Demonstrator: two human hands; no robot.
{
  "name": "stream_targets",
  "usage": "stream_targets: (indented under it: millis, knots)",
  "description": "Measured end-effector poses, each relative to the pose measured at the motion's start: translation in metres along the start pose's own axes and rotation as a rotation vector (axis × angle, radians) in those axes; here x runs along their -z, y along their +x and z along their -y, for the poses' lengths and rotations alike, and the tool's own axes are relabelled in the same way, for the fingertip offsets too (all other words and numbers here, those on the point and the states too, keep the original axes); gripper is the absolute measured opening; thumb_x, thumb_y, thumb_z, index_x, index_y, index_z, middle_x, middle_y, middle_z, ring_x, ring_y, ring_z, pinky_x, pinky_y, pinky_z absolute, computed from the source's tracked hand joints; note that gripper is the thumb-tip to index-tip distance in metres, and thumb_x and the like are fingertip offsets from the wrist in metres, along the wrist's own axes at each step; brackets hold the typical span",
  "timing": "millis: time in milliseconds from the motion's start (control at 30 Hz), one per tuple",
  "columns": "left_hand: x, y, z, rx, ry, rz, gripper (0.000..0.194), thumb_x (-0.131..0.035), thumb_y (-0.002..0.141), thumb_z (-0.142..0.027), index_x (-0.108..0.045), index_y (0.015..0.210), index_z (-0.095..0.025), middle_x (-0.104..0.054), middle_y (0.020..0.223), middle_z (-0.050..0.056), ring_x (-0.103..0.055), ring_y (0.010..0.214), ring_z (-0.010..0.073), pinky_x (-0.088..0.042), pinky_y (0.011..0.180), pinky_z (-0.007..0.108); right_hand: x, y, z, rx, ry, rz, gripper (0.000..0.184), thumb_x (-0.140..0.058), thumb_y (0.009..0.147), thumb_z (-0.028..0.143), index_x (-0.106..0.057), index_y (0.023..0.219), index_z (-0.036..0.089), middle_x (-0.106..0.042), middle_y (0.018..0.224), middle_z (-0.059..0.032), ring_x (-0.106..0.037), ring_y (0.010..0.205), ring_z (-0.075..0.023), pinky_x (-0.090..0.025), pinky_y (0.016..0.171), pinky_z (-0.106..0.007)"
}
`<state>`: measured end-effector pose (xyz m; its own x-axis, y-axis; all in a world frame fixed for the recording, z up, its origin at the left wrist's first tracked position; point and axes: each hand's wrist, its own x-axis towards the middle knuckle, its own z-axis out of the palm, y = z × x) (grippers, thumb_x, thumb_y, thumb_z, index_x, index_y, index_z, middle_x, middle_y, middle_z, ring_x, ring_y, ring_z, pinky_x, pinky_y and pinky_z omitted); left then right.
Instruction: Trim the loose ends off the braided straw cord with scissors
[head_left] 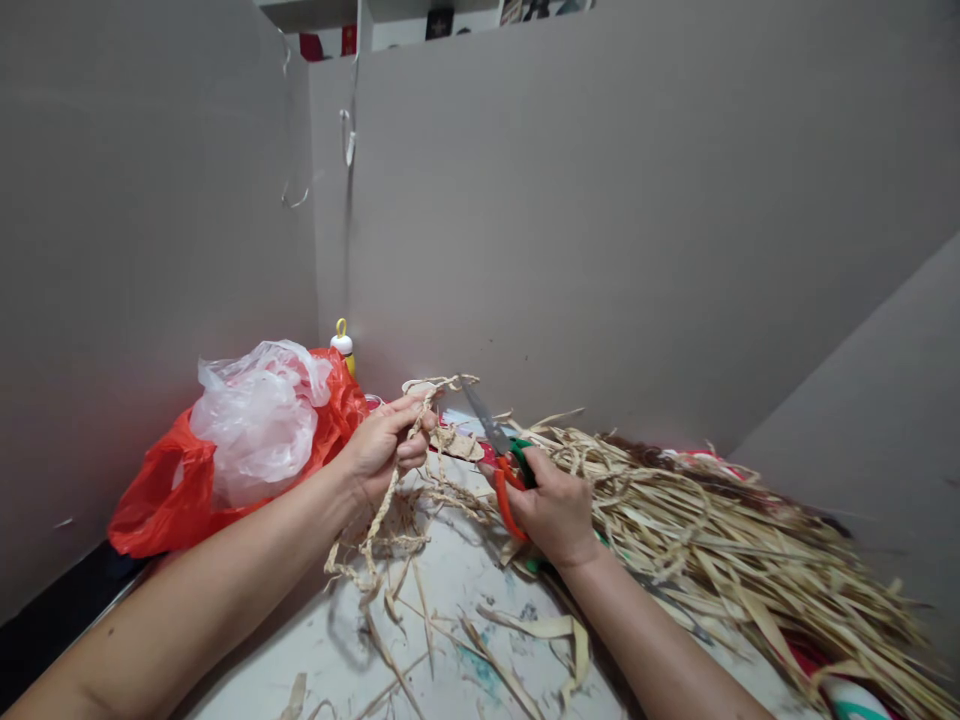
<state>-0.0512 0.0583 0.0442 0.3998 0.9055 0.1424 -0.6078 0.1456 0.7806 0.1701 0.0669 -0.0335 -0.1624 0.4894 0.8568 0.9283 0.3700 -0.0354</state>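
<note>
My left hand (386,445) pinches a braided strand of dried straw (390,500) near its top, and the braid hangs down onto the table. My right hand (551,510) grips orange and green handled scissors (499,450). Their metal blades point up and left toward the top of the braid, close to my left fingers. A small woven piece (457,443) lies between my two hands.
A big pile of dried straw strips (735,550) covers the right side of the white table (450,640). A red plastic bag (165,490) with a clear bag (255,425) on it sits at left. A small yellow bottle (343,345) stands in the corner. Grey partition walls enclose the space.
</note>
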Motion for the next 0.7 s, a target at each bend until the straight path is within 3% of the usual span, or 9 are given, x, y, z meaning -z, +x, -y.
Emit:
stream_targets:
  millis: [200, 300, 400, 567, 700]
  knots:
    - [0.002, 0.002, 0.001, -0.020, 0.121, -0.114, 0.019, -0.067, 0.075, -0.017, -0.064, 0.093, -0.011, -0.065, 0.076, 0.003, -0.053, 0.049, 0.0043, -0.041, 0.045, 0.015, -0.001, 0.000, -0.002, -0.179, 0.183, 0.039, 0.033, -0.053, 0.081, 0.054, -0.050, 0.071, 0.023, -0.052, 0.053, 0.0025, -0.046, 0.047, -0.0127, -0.032, 0.049, -0.024]
    - [0.004, 0.002, 0.006, -0.044, 0.184, -0.108, 0.022, -0.073, 0.070, -0.020, -0.065, 0.087, -0.010, -0.068, 0.076, 0.006, -0.056, 0.053, 0.0065, -0.043, 0.049, 0.017, -0.002, 0.000, 0.003, -0.225, 0.300, 0.079, 0.032, -0.057, 0.079, 0.052, -0.049, 0.069, 0.023, -0.048, 0.053, 0.0039, -0.044, 0.050, -0.0120, -0.034, 0.051, -0.024]
    - [0.006, 0.002, 0.013, -0.104, 0.329, -0.070, 0.023, -0.074, 0.070, -0.024, -0.067, 0.087, -0.010, -0.069, 0.073, 0.007, -0.053, 0.052, 0.0066, -0.043, 0.051, 0.019, 0.000, 0.005, 0.014, -0.376, 0.577, 0.126, 0.032, -0.062, 0.075, 0.051, -0.049, 0.068, 0.022, -0.047, 0.056, 0.0042, -0.043, 0.052, -0.0112, -0.036, 0.051, -0.024]
    - [0.003, -0.003, 0.029, -0.102, 0.523, -0.025, 0.017, -0.070, 0.073, -0.022, -0.070, 0.087, -0.013, -0.069, 0.070, 0.006, -0.052, 0.051, 0.0077, -0.041, 0.051, 0.020, 0.012, 0.024, 0.037, -0.802, 1.165, 0.160, 0.037, -0.070, 0.068, 0.049, -0.050, 0.082, 0.022, -0.052, 0.057, 0.0062, -0.045, 0.045, -0.0095, -0.034, 0.040, -0.021]
    - [-0.001, -0.005, 0.041, -0.085, 0.587, 0.009, 0.013, -0.069, 0.072, -0.017, -0.073, 0.083, -0.013, -0.068, 0.066, 0.004, -0.052, 0.050, 0.0074, -0.039, 0.049, 0.018, 0.020, 0.032, 0.043, -0.891, 1.349, 0.135, 0.042, -0.078, 0.060, 0.041, -0.048, 0.083, 0.022, -0.054, 0.060, 0.0068, -0.051, 0.047, -0.0097, -0.040, 0.044, -0.022]
